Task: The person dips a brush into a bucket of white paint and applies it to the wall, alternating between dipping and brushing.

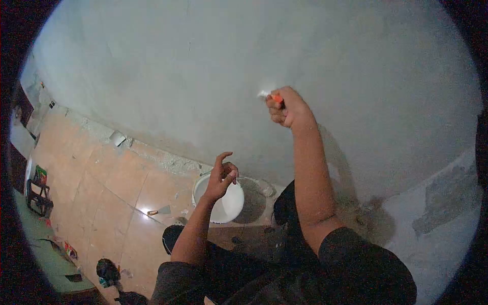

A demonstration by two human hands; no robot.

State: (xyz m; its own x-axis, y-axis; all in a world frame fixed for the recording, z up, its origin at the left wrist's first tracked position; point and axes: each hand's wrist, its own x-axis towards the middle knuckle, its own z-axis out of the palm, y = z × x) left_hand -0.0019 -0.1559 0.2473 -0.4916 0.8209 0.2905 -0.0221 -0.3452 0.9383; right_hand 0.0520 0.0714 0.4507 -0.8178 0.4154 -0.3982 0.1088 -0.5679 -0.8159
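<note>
Fingers (277,115) of the right hand (288,108) are clenched round an orange-handled tool (275,98), its tip against the grey wall (203,66). The left hand (222,179) is empty, fingers loosely curled, raised above a white bucket (231,206).

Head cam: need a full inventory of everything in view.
wall: 1, grey plaster, fills the upper frame
rough patch: 1, darker grey, on the wall at lower right
floor tiles: many, orange-tan, lower left
bucket: 1, white, on the floor at the foot of the wall
putty knife: 1, grey blade, flat on the tiles left of the bucket
dark frame: 1, black, far left edge; too small to identify
orange-handled tool: 1, tip against the wall
right hand: 1, raised, fingers closed on the tool
left hand: 1, open and empty, in front of the bucket
</note>
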